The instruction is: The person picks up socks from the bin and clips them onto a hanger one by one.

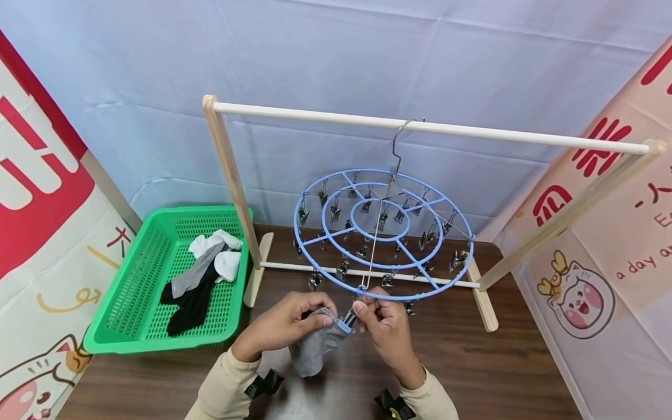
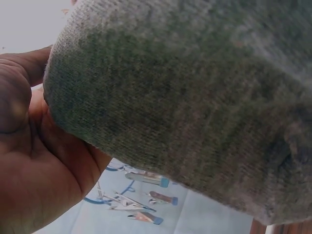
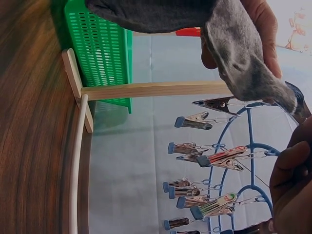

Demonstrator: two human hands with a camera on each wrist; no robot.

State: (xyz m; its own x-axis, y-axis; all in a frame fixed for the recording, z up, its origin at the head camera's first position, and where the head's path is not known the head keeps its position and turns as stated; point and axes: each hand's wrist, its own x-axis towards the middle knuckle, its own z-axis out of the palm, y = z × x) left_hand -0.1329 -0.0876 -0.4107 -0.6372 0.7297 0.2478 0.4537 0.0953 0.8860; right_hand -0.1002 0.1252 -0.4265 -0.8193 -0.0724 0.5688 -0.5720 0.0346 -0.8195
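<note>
A grey sock (image 1: 310,353) hangs from my left hand (image 1: 289,324), which pinches its edge between thumb and fingers. At that edge sits a metal clip (image 1: 348,321) with blue tips. My right hand (image 1: 385,329) pinches the handle end of this clip, just below the front rim of a round blue drying hanger (image 1: 382,267). In the right wrist view, the narrow end of the sock (image 3: 239,53) meets the clip's tips. The sock fills most of the left wrist view, hiding the left fingertips there.
The hanger hooks over the white bar (image 1: 315,116) of a wooden stand (image 1: 231,169). Several clips (image 3: 222,156) dangle from its rings. To the left, a green basket (image 1: 110,303) holds white socks (image 1: 227,265), a grey sock (image 1: 196,271) and black socks (image 1: 189,309).
</note>
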